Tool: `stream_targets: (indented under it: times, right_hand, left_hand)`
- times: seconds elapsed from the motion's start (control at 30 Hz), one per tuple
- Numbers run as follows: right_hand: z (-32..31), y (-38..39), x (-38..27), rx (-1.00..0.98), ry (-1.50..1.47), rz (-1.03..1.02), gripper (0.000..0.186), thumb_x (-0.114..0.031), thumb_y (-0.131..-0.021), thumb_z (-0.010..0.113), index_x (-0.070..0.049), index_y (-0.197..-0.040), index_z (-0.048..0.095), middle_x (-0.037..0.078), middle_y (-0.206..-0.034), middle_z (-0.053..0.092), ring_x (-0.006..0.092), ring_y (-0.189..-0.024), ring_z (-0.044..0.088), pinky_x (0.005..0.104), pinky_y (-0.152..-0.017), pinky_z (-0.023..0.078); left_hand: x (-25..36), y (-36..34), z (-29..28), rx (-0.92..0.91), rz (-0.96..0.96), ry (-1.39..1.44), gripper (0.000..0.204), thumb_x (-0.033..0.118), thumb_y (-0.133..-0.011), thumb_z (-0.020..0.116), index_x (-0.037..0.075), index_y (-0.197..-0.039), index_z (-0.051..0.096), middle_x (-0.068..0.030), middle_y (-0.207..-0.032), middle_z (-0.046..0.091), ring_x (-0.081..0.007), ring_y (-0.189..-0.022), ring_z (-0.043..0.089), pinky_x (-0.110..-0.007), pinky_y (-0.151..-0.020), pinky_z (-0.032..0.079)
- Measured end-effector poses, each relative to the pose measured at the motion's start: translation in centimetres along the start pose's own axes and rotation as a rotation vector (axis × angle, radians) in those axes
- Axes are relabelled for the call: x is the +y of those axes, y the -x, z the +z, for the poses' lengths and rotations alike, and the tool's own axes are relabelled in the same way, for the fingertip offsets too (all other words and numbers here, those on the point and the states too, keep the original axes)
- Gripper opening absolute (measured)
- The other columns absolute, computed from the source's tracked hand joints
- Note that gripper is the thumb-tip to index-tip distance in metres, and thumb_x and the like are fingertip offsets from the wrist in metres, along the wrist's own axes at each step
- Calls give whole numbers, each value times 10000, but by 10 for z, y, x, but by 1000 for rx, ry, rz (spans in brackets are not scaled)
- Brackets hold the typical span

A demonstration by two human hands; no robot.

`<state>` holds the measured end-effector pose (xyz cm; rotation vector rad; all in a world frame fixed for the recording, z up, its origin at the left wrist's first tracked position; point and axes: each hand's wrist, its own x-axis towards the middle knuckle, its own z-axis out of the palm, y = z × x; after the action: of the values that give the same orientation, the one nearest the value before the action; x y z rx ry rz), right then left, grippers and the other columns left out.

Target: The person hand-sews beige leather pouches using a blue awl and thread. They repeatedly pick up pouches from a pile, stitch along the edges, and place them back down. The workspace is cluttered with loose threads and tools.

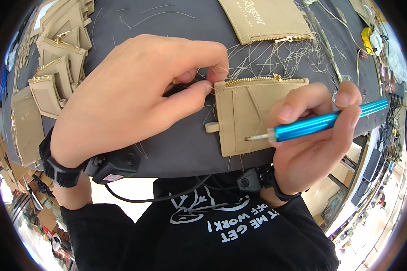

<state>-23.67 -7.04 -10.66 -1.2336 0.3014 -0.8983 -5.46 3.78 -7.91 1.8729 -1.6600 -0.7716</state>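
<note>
A tan zip card wallet (242,113) lies on the dark work surface in front of me, its gold zip along the far edge and a small tab at its left side. At its far left corner, my left hand (144,86) is closed, thumb and forefinger pinching what looks like a fine pale thread. My right hand (314,122) grips a shiny blue pen-shaped tool (330,124) with a thin metal tip. That tip is over the wallet's near right part; I cannot tell whether it touches. The right hand's lower fingers are at the wallet's right side.
Loose pale threads (276,61) lie tangled beyond the wallet. Another tan zip wallet (267,20) is at the far side. Several more wallets (61,74) are piled at the left. A yellow object (366,40) is at the far right.
</note>
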Motion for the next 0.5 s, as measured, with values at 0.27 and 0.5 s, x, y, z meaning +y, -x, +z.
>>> stream_targets:
  times: [0.27, 0.5]
  right_hand:
    - [7, 0, -5, 69, 166, 150, 256, -338, -1054, 248, -107, -1090, 351, 204, -769, 591, 195, -510, 546, 243, -467, 459]
    - [3, -1, -2, 14, 152, 93, 255, -341, -1053, 259, -104, -1090, 346, 237, -855, 605, 232, -596, 614, 290, -559, 547]
  left_hand:
    - [-1, -2, 8, 93, 86, -99, 142, 4, -790, 604, 32, -927, 582, -73, -702, 509, -173, -553, 434, -273, -529, 352]
    - [-1, 4, -16, -45, -63, 2, 59, 58, -849, 601, 3, -867, 588, -46, -749, 560, -133, -619, 497, -271, -547, 370]
